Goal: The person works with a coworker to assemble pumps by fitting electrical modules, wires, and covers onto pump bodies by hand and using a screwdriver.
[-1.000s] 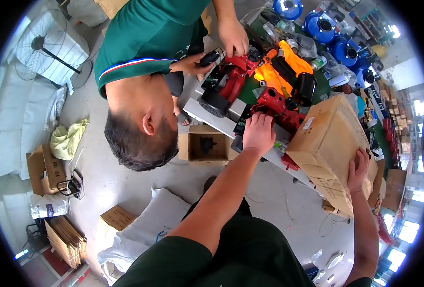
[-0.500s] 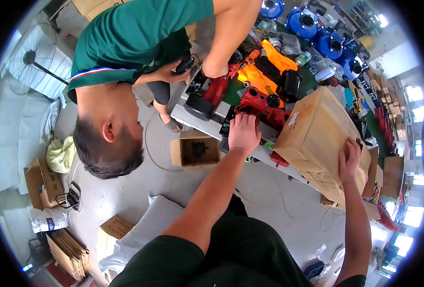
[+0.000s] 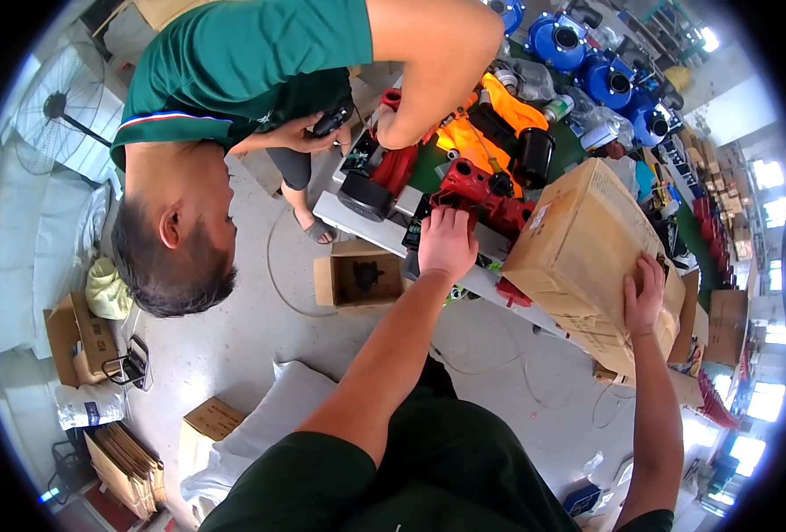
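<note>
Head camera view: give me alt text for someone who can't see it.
A bare left hand touches a red machine on a cluttered workbench, while the right hand rests on a large cardboard box. Nearby, a green-shirted co-worker leans over another red machine.

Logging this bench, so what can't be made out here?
In the head view:
- What's under the left hand near the red casting: hidden by that hand.
- Inside the large cardboard box: hidden by its panels.
- Print on its label: too small.
- Topmost blue machine: cut off by top edge.

Large carton point(image 3: 579, 257) between left grip point(image 3: 447, 241), right grip point(image 3: 646, 297); passage above floor point(image 3: 561, 417).
</note>
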Motion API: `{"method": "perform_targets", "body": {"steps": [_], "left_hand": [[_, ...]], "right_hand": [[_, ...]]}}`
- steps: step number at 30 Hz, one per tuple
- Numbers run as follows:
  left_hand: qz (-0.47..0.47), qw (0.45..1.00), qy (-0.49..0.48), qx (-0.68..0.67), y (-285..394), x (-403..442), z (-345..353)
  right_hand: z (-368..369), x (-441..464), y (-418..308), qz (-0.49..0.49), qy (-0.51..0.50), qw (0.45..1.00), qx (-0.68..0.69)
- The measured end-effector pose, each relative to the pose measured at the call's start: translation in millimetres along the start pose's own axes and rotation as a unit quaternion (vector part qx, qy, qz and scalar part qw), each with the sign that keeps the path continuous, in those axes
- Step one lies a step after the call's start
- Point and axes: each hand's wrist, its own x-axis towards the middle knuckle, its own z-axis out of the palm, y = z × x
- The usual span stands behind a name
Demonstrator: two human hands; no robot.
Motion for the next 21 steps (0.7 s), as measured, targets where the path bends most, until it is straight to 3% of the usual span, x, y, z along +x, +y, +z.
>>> {"method": "perform_targets", "body": {"steps": [8, 21], "left_hand": [[0.040, 0.999, 0.005, 0.037, -2.0, -1.9, -1.8], [0.025, 0.999, 0.005, 0.040, 0.4, -1.6, 0.3]], "right_hand": [[-1.6, 0.0, -1.6, 0.000, -0.002, 1.000, 0.012], [0.9, -0.7, 3.1, -0.009, -0.003, 1.000, 0.010]]}}
